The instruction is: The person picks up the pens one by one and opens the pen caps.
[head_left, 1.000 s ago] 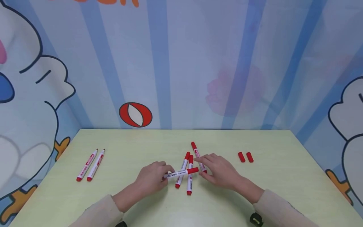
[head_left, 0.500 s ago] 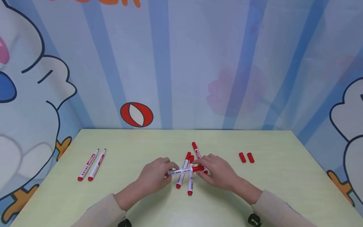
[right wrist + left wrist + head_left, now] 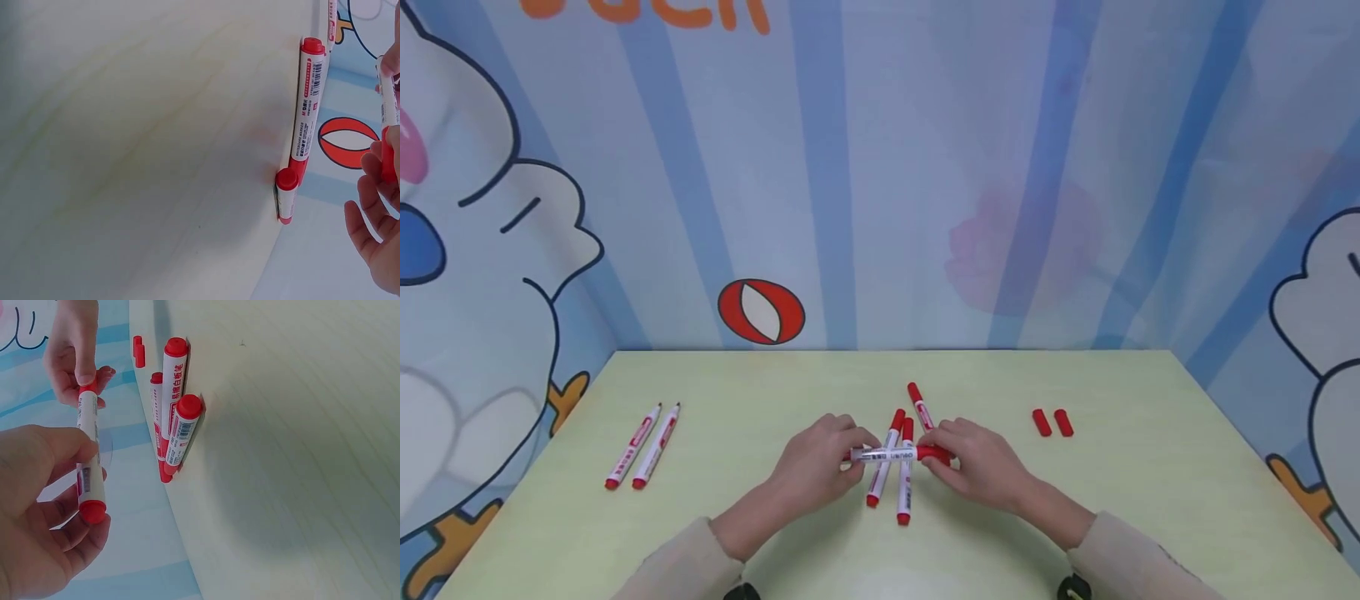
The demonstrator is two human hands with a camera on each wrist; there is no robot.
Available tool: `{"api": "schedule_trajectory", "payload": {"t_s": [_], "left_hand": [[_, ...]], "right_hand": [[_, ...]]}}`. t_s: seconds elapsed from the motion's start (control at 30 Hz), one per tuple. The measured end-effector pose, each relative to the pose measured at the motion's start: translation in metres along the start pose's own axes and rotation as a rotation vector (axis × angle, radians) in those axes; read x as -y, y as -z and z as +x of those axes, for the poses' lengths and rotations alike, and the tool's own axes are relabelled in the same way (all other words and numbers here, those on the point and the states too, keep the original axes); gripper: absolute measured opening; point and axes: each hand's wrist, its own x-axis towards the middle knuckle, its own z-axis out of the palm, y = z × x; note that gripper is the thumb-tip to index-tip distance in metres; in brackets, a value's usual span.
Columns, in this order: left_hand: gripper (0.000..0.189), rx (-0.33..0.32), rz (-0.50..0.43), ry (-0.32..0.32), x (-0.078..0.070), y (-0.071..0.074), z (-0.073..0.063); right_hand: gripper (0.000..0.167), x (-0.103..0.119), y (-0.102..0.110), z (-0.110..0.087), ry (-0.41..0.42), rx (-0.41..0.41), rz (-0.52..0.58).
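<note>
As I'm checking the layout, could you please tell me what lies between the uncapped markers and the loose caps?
In the head view: the left hand, the right hand, the held marker and three capped markers.

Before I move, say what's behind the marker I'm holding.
In the head view, two capped whiteboard markers lie behind the held marker, covered where crossed; your right hand partly hides a third marker.

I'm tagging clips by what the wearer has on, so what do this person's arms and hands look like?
The left sleeve and right sleeve are plain, light beige. A dark item shows near each cuff, cut off by the picture's bottom edge; the right one bears a small pale mark. The left hand and right hand are without gloves.
</note>
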Motion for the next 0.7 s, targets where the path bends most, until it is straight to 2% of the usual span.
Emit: {"api": "schedule_trajectory", "payload": {"t_s": [0.13,0.37,0.7], "left_hand": [[0.024,-0.026,-0.017,0.023,-0.0002,-0.0020,0.0020],[0.025,0.018,-0.050,0.061,0.0014,-0.0011,0.0029],[0.024,0.002,-0.067,0.048,0.0011,0.0026,-0.0003]], "right_hand": [[0.026,-0.0006,0.0019,-0.0016,0.001,-0.045,0.000],[0.030,-0.0025,0.0056,-0.0049,-0.011,-0.069,-0.014],[0.030,-0.0008,0.0062,-0.0053,0.043,-0.097,-0.058]]}}
